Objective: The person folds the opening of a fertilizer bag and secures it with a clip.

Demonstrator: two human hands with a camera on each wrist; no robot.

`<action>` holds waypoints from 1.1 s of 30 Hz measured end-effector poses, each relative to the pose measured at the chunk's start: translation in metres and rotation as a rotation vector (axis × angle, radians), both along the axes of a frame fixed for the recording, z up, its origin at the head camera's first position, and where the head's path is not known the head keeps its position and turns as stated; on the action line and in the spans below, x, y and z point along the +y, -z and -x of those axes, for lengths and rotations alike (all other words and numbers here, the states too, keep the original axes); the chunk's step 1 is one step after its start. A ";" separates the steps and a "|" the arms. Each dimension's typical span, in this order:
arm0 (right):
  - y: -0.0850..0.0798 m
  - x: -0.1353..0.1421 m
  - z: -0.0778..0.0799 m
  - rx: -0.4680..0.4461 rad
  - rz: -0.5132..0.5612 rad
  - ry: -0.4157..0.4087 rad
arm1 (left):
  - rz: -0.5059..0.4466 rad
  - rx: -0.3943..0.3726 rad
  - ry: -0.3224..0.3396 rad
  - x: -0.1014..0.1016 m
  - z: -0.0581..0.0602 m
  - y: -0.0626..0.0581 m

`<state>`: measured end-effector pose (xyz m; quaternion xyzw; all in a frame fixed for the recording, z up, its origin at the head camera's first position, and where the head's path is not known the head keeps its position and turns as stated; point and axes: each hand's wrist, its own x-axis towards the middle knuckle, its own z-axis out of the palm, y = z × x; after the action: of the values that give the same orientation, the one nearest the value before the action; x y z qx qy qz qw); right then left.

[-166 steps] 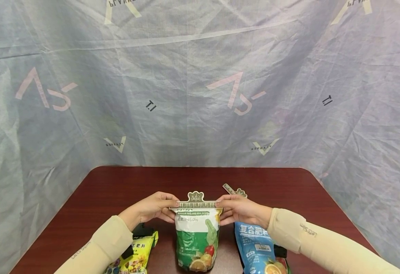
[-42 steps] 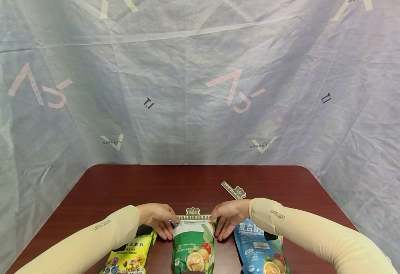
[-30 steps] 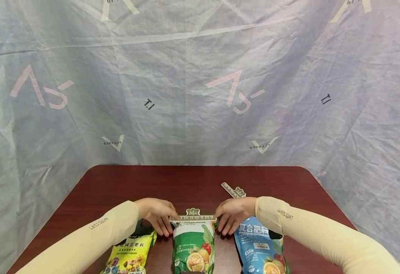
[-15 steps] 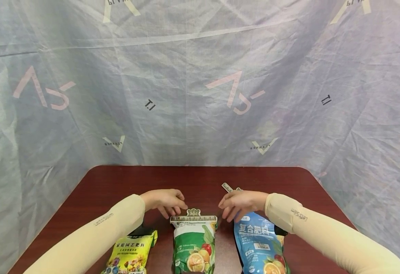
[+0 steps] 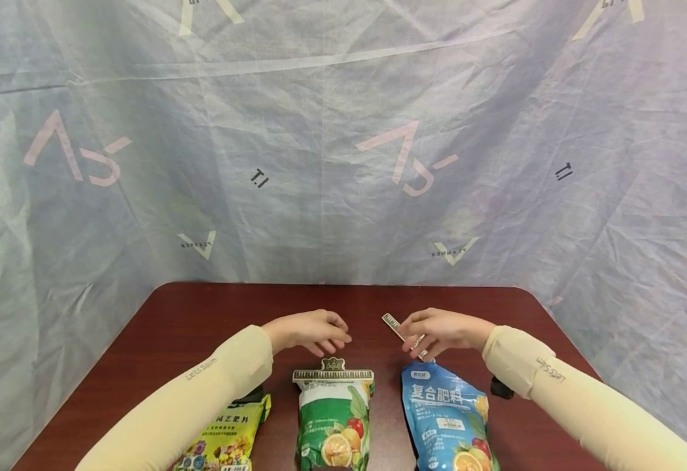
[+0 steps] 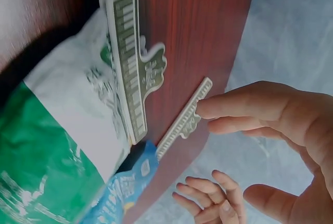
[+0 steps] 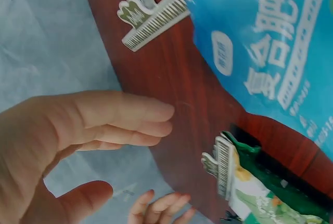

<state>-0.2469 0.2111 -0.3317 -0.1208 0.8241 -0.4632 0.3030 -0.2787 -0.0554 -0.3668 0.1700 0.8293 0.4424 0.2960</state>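
A green-and-white fertilizer bag point(image 5: 334, 422) stands at the middle of the table, its top edge pinched in a piano-patterned clip point(image 5: 333, 375). Above and behind this clip hovers my left hand point(image 5: 311, 331), fingers relaxed and holding nothing. My right hand point(image 5: 446, 330) hangs in the air with loosely bent fingers, partly covering a second piano-patterned clip point(image 5: 392, 322) in the head view. That clip lies loose on the table behind a blue fertilizer bag point(image 5: 443, 409); the right wrist view shows the clip point(image 7: 156, 18) whole, apart from the fingers.
A yellow fertilizer bag point(image 5: 228, 435) lies at the left, partly hidden by my left sleeve. The dark red table point(image 5: 249, 297) ends at a grey cloth backdrop point(image 5: 320, 163). A small black object point(image 5: 501, 388) shows beside my right sleeve.
Both hands have let go of the clip on the green bag. They have risen and moved away toward the back, the right one over to the loose clip. The green bag stays put.
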 end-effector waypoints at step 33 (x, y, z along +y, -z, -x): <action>0.062 0.105 0.017 -0.096 -0.061 0.150 | -0.033 -0.224 0.029 0.099 -0.006 0.029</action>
<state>-0.2636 0.3162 -0.3933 -0.0271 0.8290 -0.4647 0.3100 -0.2730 0.0432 -0.3956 0.1363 0.7811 0.4677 0.3905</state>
